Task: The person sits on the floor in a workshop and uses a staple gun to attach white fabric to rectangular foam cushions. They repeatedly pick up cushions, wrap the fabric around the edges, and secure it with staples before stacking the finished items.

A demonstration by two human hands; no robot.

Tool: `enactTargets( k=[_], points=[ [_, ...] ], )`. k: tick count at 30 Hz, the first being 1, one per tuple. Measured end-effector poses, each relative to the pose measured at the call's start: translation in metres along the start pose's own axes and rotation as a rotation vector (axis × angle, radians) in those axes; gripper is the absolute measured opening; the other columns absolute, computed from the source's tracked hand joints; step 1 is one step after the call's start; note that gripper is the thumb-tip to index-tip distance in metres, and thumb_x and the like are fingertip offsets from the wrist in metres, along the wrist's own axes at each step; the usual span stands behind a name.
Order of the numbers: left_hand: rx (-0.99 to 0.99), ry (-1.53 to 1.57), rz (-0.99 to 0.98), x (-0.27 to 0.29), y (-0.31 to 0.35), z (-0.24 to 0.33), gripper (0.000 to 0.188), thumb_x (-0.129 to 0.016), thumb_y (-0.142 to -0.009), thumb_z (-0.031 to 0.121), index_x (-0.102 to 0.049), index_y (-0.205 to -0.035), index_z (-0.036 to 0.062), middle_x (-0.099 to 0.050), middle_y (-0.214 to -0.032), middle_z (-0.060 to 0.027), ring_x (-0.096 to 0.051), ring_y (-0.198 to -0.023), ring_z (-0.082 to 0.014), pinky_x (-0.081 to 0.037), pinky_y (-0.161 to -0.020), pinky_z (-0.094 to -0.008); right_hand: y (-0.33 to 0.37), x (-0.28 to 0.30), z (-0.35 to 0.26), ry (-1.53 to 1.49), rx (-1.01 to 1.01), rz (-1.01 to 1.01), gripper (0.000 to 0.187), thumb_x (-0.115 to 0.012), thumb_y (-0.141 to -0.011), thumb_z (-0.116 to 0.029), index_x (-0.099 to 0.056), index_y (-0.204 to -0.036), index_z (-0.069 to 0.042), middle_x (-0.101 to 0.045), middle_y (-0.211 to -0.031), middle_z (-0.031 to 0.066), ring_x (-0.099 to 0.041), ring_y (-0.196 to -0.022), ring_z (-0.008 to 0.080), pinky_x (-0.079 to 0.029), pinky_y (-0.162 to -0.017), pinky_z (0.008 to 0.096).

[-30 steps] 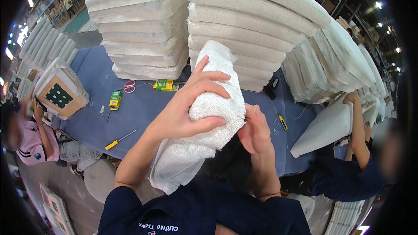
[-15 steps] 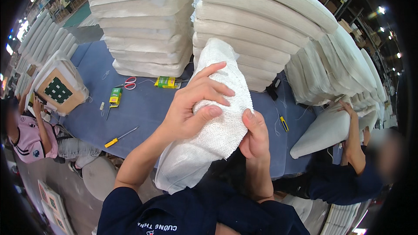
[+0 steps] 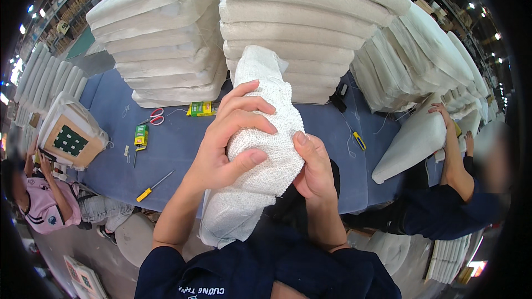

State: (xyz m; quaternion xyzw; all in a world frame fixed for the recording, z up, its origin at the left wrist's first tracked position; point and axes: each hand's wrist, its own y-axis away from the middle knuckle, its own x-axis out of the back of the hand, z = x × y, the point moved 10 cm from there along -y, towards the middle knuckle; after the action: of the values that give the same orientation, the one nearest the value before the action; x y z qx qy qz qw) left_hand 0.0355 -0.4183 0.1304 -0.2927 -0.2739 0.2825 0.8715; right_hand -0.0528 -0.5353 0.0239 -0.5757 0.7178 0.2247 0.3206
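Note:
A white knitted cushion cover (image 3: 260,149), stuffed and rolled into a long bundle, stands upright in front of me above the blue table (image 3: 177,144). My left hand (image 3: 230,141) wraps around its left side, fingers spread across the front and thumb pressing in. On the bundle's right side my right hand (image 3: 313,166) grips it, thumb on the fabric. A dark cloth hangs below my right hand.
Tall stacks of white cushions (image 3: 166,39) fill the back of the table. Red-handled scissors (image 3: 155,116), a yellow-green box (image 3: 200,109), a yellow-handled screwdriver (image 3: 152,187) and a small yellow tool (image 3: 359,140) lie on it. A person at right holds a cushion (image 3: 413,141); another person (image 3: 39,205) sits at left.
The bundle has been turned more upright and squeezed narrower. My left hand has closed further around it, and my right hand has moved up onto its right side.

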Motion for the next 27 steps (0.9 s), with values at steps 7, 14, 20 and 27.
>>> enactTargets(
  k=[7,14,20,27],
  points=[
    [-0.048,0.097,-0.024,0.003,0.007,-0.007,0.033,-0.084,-0.089,0.03,-0.075,-0.115,0.011,-0.066,-0.139,-0.0171,-0.041,-0.155,-0.0465,-0.029,-0.126,-0.0611,0.003,-0.004,-0.011,0.138,0.095,-0.052,0.044,-0.064,-0.114,-0.025,-0.065,-0.143,0.008,-0.072,-0.136,0.0101,-0.067,-0.121,0.0147,-0.052,-0.106,0.0335],
    [0.244,-0.454,0.033,-0.019,0.032,0.028,0.116,-0.108,-0.06,0.033,-0.045,-0.156,0.0112,-0.038,-0.169,-0.0294,-0.042,-0.156,-0.0519,-0.041,-0.123,-0.0595,0.009,0.011,-0.001,0.097,0.246,0.055,0.05,-0.069,-0.11,-0.032,-0.065,-0.138,0.009,-0.076,-0.129,0.0167,-0.075,-0.115,0.0221,-0.061,-0.1,0.0382],
    [0.163,-0.464,-0.186,-0.003,0.014,0.017,0.129,-0.106,-0.06,0.03,-0.035,-0.165,0.008,-0.048,-0.166,-0.0262,-0.053,-0.148,-0.0489,-0.05,-0.118,-0.0504,0.016,0.006,0.002,0.212,0.363,0.107,0.048,-0.068,-0.11,-0.03,-0.066,-0.137,0.01,-0.074,-0.132,0.0163,-0.072,-0.117,0.021,-0.056,-0.103,0.0367],
    [0.256,-0.711,-0.183,0.028,0.035,0.027,0.113,-0.093,-0.068,0.023,-0.039,-0.166,0.0031,-0.057,-0.158,-0.0208,-0.059,-0.139,-0.0427,-0.05,-0.114,-0.0489,0.032,-0.031,0.01,0.584,0.598,0.174,0.04,-0.067,-0.111,-0.025,-0.069,-0.132,0.01,-0.072,-0.123,0.0109,-0.065,-0.112,0.0162,-0.049,-0.102,0.0336]
  ],
)
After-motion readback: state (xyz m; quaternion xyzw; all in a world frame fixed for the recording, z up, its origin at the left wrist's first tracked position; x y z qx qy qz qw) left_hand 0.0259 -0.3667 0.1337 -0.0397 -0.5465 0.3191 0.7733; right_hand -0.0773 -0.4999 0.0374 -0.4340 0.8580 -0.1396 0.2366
